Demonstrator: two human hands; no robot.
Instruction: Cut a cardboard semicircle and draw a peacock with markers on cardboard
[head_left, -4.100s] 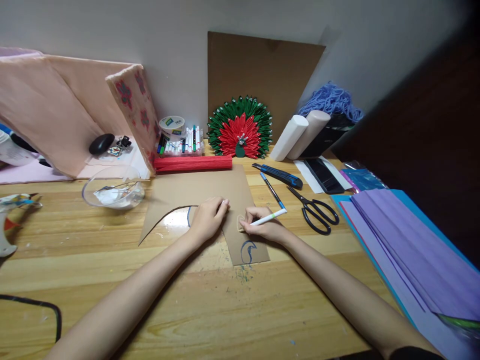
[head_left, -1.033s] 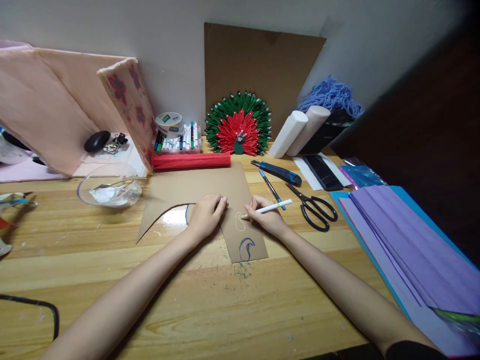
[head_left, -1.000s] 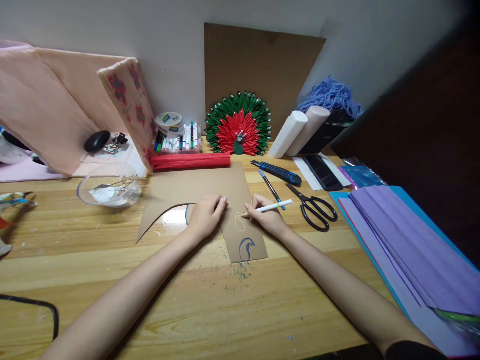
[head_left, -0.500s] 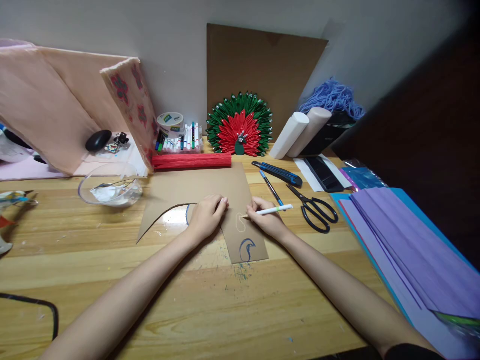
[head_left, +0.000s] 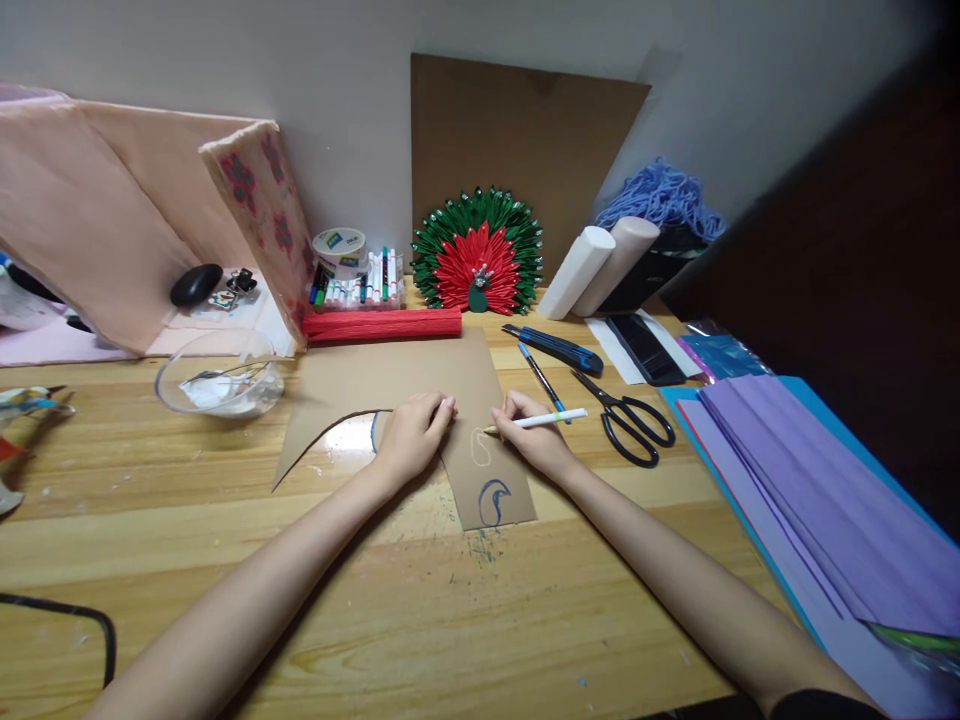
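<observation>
A brown cardboard piece [head_left: 405, 365] with a curved cut edge lies on the table. My left hand [head_left: 411, 432] rests on it, holding nothing, its fingers spread loosely over the board. To the right, my right hand [head_left: 529, 432] is closed around a white pencil [head_left: 551, 418] with a green band. The pencil's tip touches the cardboard at the upper right of a pale, rounded outline [head_left: 481, 447]. Below that outline is a dark blue curved, pointed drawing [head_left: 493, 502]. A blue pen [head_left: 544, 378] lies just beyond my right hand.
Black-handled scissors [head_left: 628, 425] and a utility knife [head_left: 555, 348] lie to the right. A red paper roll [head_left: 386, 323] sits behind the cardboard, before a green-and-red peacock craft [head_left: 478, 250]. A clear bowl [head_left: 169, 395] stands left; purple sheets [head_left: 817, 480] lie far right.
The pencil tip has shifted very slightly along the pale outline, whose lines look a little fuller. My left hand stays in place on the cardboard. The whole view has tilted slightly.
</observation>
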